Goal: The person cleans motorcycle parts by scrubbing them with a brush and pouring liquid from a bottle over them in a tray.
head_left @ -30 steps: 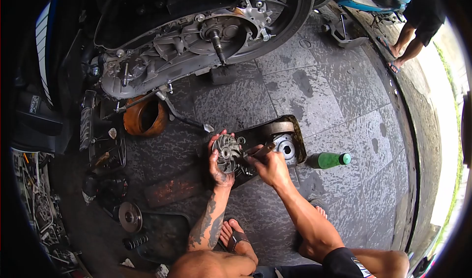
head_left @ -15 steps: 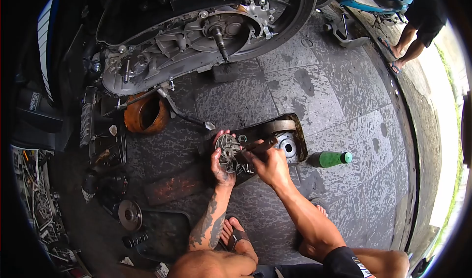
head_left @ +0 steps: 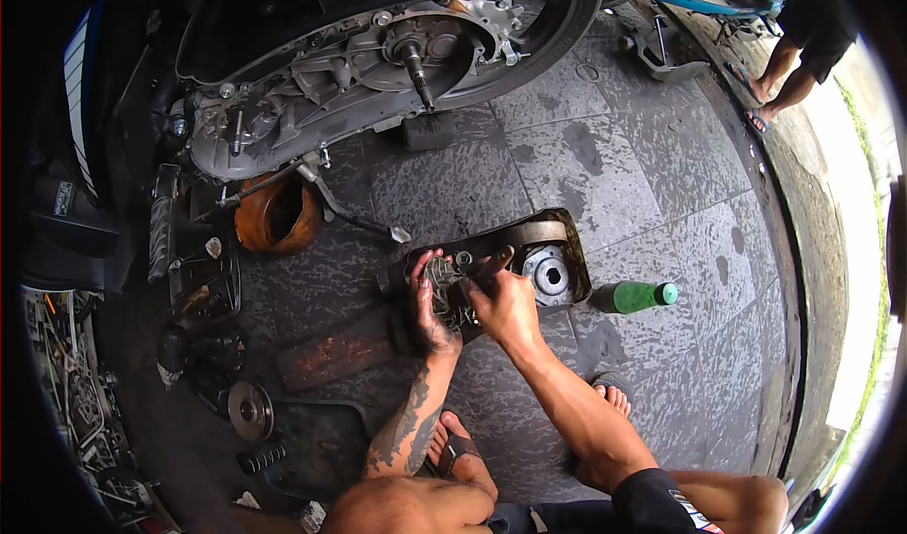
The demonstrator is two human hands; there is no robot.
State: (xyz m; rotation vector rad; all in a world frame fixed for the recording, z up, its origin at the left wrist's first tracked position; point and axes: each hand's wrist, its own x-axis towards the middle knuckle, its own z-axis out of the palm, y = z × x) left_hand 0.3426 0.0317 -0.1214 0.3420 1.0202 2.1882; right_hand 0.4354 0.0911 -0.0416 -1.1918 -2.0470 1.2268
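Note:
My left hand [head_left: 427, 309] is wrapped round the left side of a finned metal part [head_left: 442, 279], which is tilted over the black tray [head_left: 578, 300]. In my right hand [head_left: 505, 309] is a brush-like tool with a brown handle [head_left: 501, 258]; its working end is hidden by the fingers and the part. A round silver disc [head_left: 551, 275] and a pale ring [head_left: 540, 233] lie at the tray's right end.
A green bottle [head_left: 641, 297] stands right of the tray. An opened engine case [head_left: 312, 90] and wheel are above. An orange-brown container [head_left: 276, 217], a metal disc [head_left: 250, 410] and a spring [head_left: 262, 459] are at left. Another person's legs [head_left: 792, 79] show at upper right.
My left hand has turned the finned part more edge-on. My right hand has shifted slightly left and up, and the tool's handle now points more upward.

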